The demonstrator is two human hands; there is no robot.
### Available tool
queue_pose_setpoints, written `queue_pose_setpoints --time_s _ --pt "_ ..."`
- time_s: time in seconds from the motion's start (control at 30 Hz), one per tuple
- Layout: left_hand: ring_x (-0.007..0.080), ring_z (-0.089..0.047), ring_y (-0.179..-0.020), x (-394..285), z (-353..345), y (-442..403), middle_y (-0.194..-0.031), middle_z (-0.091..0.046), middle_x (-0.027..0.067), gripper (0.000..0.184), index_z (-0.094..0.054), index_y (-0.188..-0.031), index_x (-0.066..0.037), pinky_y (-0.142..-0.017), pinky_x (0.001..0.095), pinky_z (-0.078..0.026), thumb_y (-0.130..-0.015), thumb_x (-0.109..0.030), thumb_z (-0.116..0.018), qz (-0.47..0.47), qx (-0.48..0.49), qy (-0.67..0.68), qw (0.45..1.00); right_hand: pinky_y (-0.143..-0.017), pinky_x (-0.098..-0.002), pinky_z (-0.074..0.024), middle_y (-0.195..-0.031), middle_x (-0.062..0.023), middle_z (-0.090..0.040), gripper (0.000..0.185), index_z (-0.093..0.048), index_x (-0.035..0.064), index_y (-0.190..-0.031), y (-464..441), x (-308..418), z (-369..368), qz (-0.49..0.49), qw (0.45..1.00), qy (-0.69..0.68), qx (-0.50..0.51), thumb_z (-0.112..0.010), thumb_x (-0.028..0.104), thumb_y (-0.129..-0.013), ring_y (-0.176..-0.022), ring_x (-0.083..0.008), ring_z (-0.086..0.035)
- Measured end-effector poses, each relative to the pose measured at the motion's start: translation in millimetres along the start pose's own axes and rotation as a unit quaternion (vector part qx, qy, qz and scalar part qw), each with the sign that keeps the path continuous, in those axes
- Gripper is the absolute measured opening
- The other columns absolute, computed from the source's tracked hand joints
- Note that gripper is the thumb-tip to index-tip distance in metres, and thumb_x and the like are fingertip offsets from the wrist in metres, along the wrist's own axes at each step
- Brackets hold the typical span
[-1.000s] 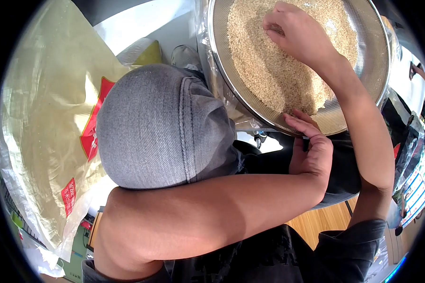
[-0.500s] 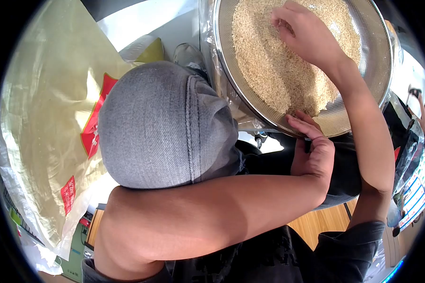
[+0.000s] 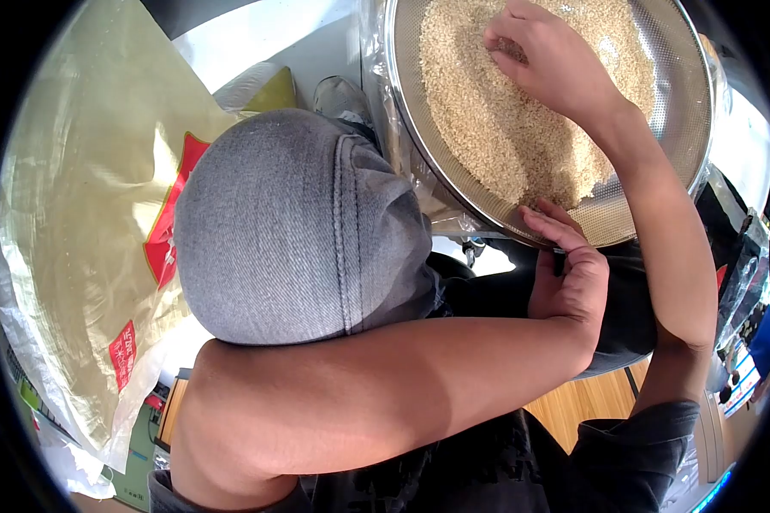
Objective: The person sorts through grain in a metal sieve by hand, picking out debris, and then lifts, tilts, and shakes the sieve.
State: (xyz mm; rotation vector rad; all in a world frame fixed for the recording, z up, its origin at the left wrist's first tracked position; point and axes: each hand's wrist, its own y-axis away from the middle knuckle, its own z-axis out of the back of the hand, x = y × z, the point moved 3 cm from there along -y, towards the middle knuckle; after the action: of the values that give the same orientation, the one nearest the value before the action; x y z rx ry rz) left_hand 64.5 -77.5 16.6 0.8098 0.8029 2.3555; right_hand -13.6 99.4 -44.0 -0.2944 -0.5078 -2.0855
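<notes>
A wide metal mesh sieve [image 3: 672, 145] holds a broad layer of pale tan grain [image 3: 462, 128] that looks like brown rice. My right hand [image 3: 556, 64] hangs over the far part of the grain, its fingertips drawn together in a pinch. Whatever sits between those fingertips is too small to make out. At the near rim, my left hand [image 3: 573, 274] grips the sieve, fingers over the edge and thumb lower down outside. Shadow from my right arm falls across the middle of the grain.
Left of my grey-clad knee [image 3: 291, 222] stands a large translucent yellowish bag [image 3: 85, 214] with red labels. A shoe [image 3: 340, 98] shows beyond the knee. Clear plastic [image 3: 376, 51] lies along the sieve's left side. Wooden flooring [image 3: 586, 402] appears below my arms.
My right hand has shifted slightly up and left over the grain, fingers still pinched. My left hand stays on the rim. Something blue has appeared at the right edge.
</notes>
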Motion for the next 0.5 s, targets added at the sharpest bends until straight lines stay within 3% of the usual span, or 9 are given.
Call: queue_pose_setpoints --time_s 0.5 --pt "0.0367 -0.073 -0.092 1.6 0.2 0.4 -0.112 -0.069 0.0246 0.033 -0.063 -0.122 0.006 -0.080 0.0512 -0.064 -0.104 -0.015 -0.046 -0.006 0.000 -0.003 1.000 -0.083 -0.0443 -0.0549 -0.094 -0.0161 -0.062 0.012 -0.067 0.0039 -0.090 -2.5 0.6 -7.8 -0.027 0.998 0.047 0.012 -0.062 0.015 -0.091 -0.091 -0.0342 -0.066"
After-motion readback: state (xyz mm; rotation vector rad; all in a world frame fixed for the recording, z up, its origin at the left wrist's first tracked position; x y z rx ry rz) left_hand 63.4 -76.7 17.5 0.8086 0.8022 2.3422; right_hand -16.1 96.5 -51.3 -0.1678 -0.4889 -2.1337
